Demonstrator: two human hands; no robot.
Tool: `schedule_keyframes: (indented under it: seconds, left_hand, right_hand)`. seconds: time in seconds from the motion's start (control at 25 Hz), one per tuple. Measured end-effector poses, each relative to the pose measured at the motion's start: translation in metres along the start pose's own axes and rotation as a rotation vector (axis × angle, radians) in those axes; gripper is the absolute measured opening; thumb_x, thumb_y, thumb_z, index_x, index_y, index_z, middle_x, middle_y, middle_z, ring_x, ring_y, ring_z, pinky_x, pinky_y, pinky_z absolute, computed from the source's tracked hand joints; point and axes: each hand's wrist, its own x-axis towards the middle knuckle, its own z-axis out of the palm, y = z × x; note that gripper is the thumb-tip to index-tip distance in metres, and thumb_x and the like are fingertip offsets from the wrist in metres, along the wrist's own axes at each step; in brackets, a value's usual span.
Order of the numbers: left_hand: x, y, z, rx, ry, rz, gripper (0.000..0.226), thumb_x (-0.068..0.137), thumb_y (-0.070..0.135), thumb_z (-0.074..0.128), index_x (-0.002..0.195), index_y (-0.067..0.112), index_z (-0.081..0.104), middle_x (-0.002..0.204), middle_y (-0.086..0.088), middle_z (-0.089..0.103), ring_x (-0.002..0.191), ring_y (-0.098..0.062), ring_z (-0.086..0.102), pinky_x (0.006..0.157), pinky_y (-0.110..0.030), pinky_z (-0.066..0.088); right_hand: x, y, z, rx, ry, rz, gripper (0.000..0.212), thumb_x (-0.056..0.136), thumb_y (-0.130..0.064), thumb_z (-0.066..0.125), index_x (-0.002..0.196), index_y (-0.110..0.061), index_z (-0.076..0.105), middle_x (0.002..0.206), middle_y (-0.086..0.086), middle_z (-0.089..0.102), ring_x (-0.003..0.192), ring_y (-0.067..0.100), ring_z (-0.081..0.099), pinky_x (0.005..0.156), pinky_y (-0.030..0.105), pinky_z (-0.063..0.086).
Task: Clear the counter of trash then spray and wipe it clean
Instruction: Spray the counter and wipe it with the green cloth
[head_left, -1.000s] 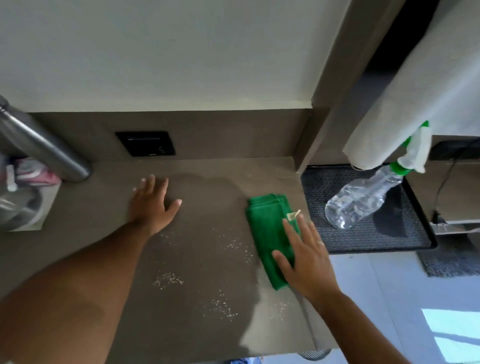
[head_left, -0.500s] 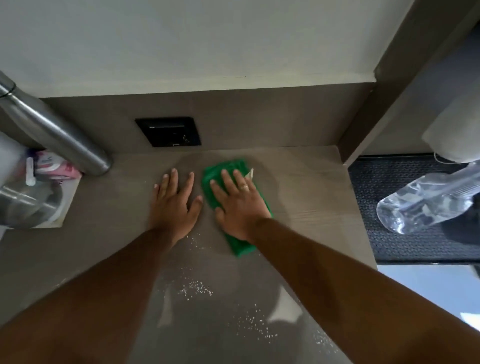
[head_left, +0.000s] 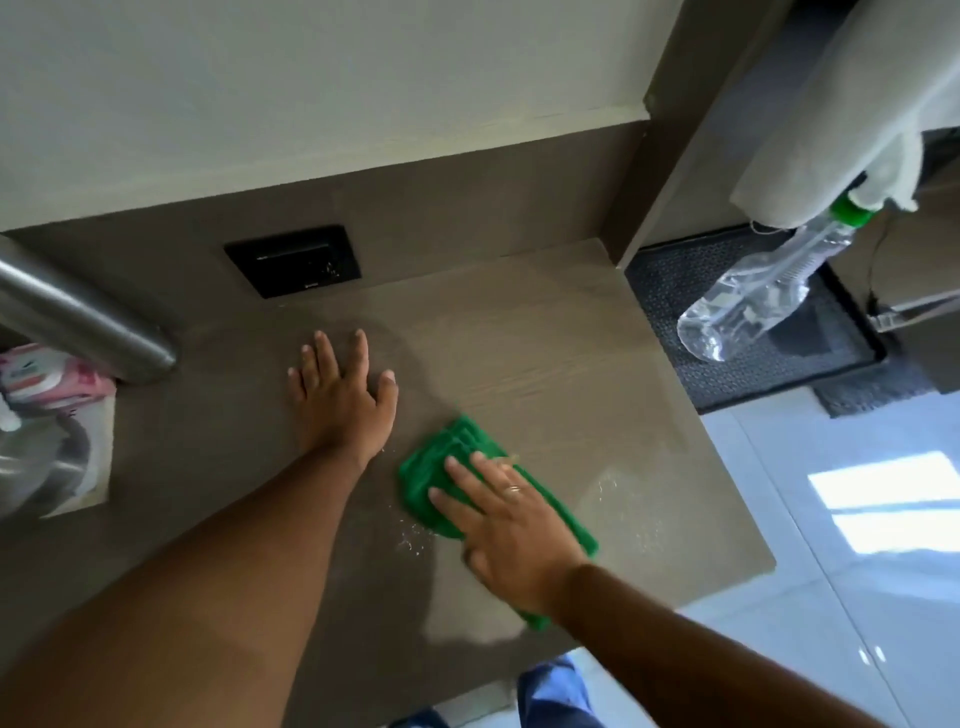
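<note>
Right hand (head_left: 511, 535) flat, fingers spread, palm pressing the folded green cloth (head_left: 441, 467) onto the counter (head_left: 545, 353); not gripping it, just bearing down. Cloth sits mid-counter, nearer the front edge than the back wall.

Left hand (head_left: 340, 395) also flat and open, holding nothing, planted on the counter just left of the cloth and a bit further back. Looks like bracing.

Small white specks (head_left: 410, 543) on the surface at the cloth's front-left edge, and a wet glint (head_left: 623, 499) toward the front-right corner.

Spray bottle (head_left: 753, 301) is off the counter, hanging tilted over a black mat (head_left: 670, 291) past the right edge. Left edge has a steel cylinder (head_left: 88, 322), a pink packet (head_left: 57, 376) and a bowl-like thing, blurred.

Status, my read: no loose trash visible on the open stretch, so step 1 looks done. Bottle parked plus wet patch suggests spraying done too. Wiping in progress. Left to do: specks near the cloth, the front-right corner, likely the front strip.
</note>
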Motion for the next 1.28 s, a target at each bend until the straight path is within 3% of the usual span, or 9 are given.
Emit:
schedule_keyframes:
  seconds: [0.08, 0.2, 0.28, 0.44, 0.56, 0.68, 0.8, 1.0, 1.28]
  left_hand:
    - [0.000, 0.000, 0.000, -0.014, 0.001, 0.003, 0.069, 0.090, 0.057, 0.021, 0.154, 0.032, 0.013, 0.162, -0.017, 0.006, 0.149, -0.033, 0.005, 0.120, -0.050, 0.004]
    - [0.002, -0.002, 0.004, -0.019, -0.009, 0.000, 0.071, 0.088, 0.058, 0.015, 0.153, 0.032, 0.013, 0.162, -0.018, 0.006, 0.148, -0.035, 0.007, 0.119, -0.051, 0.004]
    - [0.003, -0.003, 0.007, -0.011, -0.014, -0.002, 0.072, 0.087, 0.059, 0.015, 0.153, 0.032, 0.013, 0.162, -0.019, 0.007, 0.148, -0.036, 0.007, 0.118, -0.052, 0.005]
    - [0.004, -0.002, 0.007, -0.037, 0.004, 0.010, 0.071, 0.086, 0.059, 0.022, 0.152, 0.032, 0.016, 0.162, -0.019, 0.008, 0.148, -0.036, 0.007, 0.118, -0.053, 0.005]
    - [0.004, -0.004, 0.007, -0.034, 0.003, 0.018, 0.072, 0.086, 0.061, 0.019, 0.152, 0.033, 0.015, 0.162, -0.018, 0.007, 0.148, -0.035, 0.006, 0.118, -0.052, 0.004]
    - [0.007, -0.004, 0.009, -0.028, 0.012, 0.027, 0.072, 0.086, 0.061, 0.018, 0.152, 0.032, 0.013, 0.162, -0.018, 0.006, 0.148, -0.036, 0.005, 0.118, -0.052, 0.003]
    - [0.005, -0.002, 0.010, -0.025, 0.014, 0.017, 0.071, 0.088, 0.058, 0.021, 0.152, 0.030, 0.015, 0.161, -0.020, 0.007, 0.148, -0.037, 0.007, 0.118, -0.053, 0.004]
    - [0.005, 0.000, 0.010, -0.008, 0.032, 0.021, 0.069, 0.090, 0.055, 0.026, 0.152, 0.026, 0.017, 0.159, -0.024, 0.013, 0.146, -0.041, 0.011, 0.118, -0.055, 0.008]
    - [0.012, -0.001, 0.019, 0.033, 0.086, -0.006, 0.070, 0.088, 0.056, 0.018, 0.153, 0.029, 0.016, 0.160, -0.021, 0.013, 0.146, -0.039, 0.012, 0.117, -0.053, 0.008]
  right_hand:
    - [-0.045, 0.051, 0.002, 0.050, 0.170, 0.262, 0.073, 0.073, -0.033, 0.046, 0.146, -0.029, 0.040, 0.157, 0.006, 0.032, 0.144, 0.033, 0.031, 0.118, 0.049, 0.019]
    - [-0.098, 0.117, -0.010, 0.236, 0.273, 0.962, 0.066, 0.087, -0.027, 0.046, 0.151, -0.029, 0.031, 0.162, 0.008, 0.017, 0.149, 0.033, 0.016, 0.119, 0.050, 0.021]
    - [-0.085, 0.093, -0.006, 0.239, 0.317, 1.111, 0.068, 0.088, -0.028, 0.047, 0.152, -0.028, 0.027, 0.162, 0.012, 0.018, 0.148, 0.035, 0.014, 0.120, 0.048, 0.018]
    - [-0.027, -0.064, 0.031, 0.111, 0.267, 0.522, 0.077, 0.073, -0.037, 0.050, 0.148, -0.033, 0.033, 0.158, 0.005, 0.029, 0.146, 0.034, 0.024, 0.118, 0.051, 0.018]
    - [-0.045, -0.062, 0.034, 0.113, 0.227, 0.246, 0.071, 0.075, -0.037, 0.051, 0.144, -0.036, 0.039, 0.157, -0.001, 0.034, 0.146, 0.026, 0.026, 0.118, 0.049, 0.016]
    - [-0.106, 0.016, 0.029, 0.199, 0.343, 0.780, 0.062, 0.082, -0.033, 0.047, 0.144, -0.029, 0.045, 0.157, 0.000, 0.029, 0.147, 0.029, 0.024, 0.119, 0.049, 0.020]
    - [-0.125, 0.051, 0.031, 0.222, 0.324, 1.165, 0.066, 0.090, -0.049, 0.031, 0.153, -0.030, 0.024, 0.163, 0.005, 0.013, 0.150, 0.031, 0.009, 0.120, 0.048, 0.017]
    - [-0.077, 0.090, 0.016, 0.081, 0.161, 0.679, 0.064, 0.095, -0.059, 0.023, 0.154, -0.036, 0.010, 0.164, 0.001, 0.007, 0.150, 0.030, 0.006, 0.120, 0.044, 0.008]
    - [0.133, 0.200, -0.051, 0.115, 0.231, 0.786, 0.064, 0.096, -0.049, 0.026, 0.155, -0.024, 0.015, 0.164, 0.011, 0.009, 0.148, 0.038, 0.010, 0.120, 0.048, 0.008]
